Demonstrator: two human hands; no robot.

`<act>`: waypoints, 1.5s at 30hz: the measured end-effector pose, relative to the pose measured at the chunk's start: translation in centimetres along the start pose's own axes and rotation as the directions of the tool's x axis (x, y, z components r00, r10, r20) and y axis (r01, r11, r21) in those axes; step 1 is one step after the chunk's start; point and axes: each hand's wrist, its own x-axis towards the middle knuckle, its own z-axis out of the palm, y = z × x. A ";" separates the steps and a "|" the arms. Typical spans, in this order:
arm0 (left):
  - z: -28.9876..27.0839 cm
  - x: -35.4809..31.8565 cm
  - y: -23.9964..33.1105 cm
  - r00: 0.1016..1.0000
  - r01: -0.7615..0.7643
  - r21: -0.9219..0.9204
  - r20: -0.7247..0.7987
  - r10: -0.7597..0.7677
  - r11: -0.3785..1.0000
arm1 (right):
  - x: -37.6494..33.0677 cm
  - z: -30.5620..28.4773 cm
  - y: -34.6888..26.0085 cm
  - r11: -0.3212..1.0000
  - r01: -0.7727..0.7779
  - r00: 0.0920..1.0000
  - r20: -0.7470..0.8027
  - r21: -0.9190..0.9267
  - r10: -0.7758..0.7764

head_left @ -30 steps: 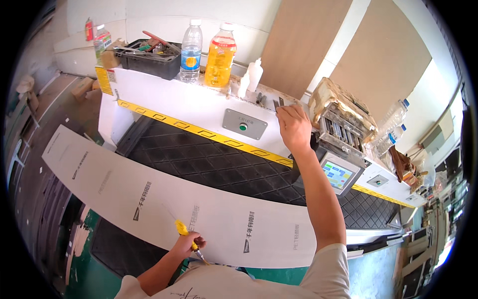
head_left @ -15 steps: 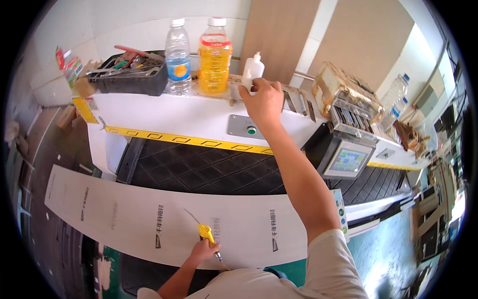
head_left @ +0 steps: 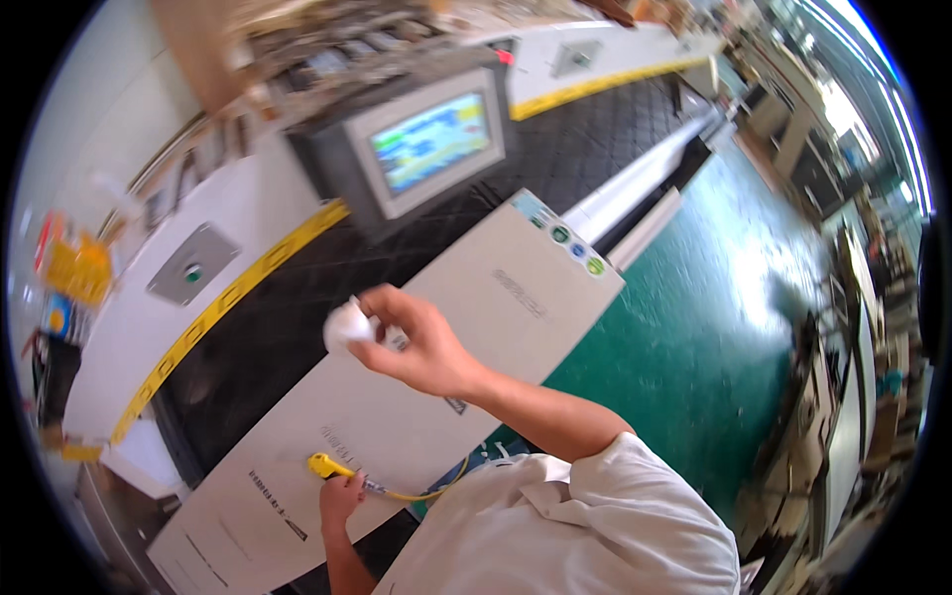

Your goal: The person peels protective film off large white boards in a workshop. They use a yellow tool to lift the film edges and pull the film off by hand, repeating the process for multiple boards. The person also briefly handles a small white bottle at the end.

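Right now the right hand (head_left: 421,347) is gripping a small white bottle (head_left: 347,325) above the grey sheet (head_left: 436,397), while the left hand (head_left: 339,493) is clasping a yellow tool (head_left: 322,465) against it. Tilted carelessly, the bottle could be dripping onto the sheet's printed face.

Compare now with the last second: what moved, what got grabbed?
The right hand came back from the white ledge with a small white bottle, now held over the long pale sheet. The view swung right. The left hand still holds the yellow tool on the sheet.
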 end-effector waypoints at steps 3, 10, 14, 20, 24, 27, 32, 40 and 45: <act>-1.6 -1.2 6.0 0.978 0.170 0.031 0.115 -0.173 0.985 | -7.8 -8.8 4.3 0.984 -0.137 0.984 -0.101 0.109 0.148; 3.0 2.5 23.5 0.994 -0.110 0.440 0.051 0.097 0.891 | -22.1 -26.7 10.4 0.837 -0.392 0.848 -0.204 0.383 0.490; 15.3 5.1 43.7 0.910 -0.409 0.276 0.055 0.410 0.870 | -27.7 -35.9 12.7 0.797 -0.474 0.795 -0.208 0.374 0.570; 32.3 10.2 67.2 0.169 -0.974 0.210 0.417 0.893 0.086 | -35.8 -45.2 14.9 0.727 -0.565 0.615 -0.390 0.389 0.686; 36.3 16.3 72.5 0.351 -0.925 0.243 0.842 0.410 0.293 | -39.8 -47.4 16.5 0.702 -0.527 0.564 -0.421 0.480 0.711; 37.1 18.3 73.2 0.358 -0.872 0.242 0.908 0.217 0.426 | -40.5 -48.4 17.2 0.671 -0.541 0.515 -0.430 0.508 0.741; 37.3 18.0 72.5 0.418 -0.855 0.291 0.876 0.240 0.430 | -40.1 -49.1 19.5 0.640 -0.563 0.495 -0.407 0.523 0.768; 37.6 16.8 71.5 0.538 -0.784 0.326 0.781 0.317 0.528 | -37.7 -48.0 23.3 0.669 -0.575 0.487 -0.461 0.471 0.742; 37.9 17.0 69.6 0.389 -0.912 0.236 0.761 0.520 0.337 | -33.8 -48.1 23.9 0.736 -0.627 0.554 -0.519 0.254 0.651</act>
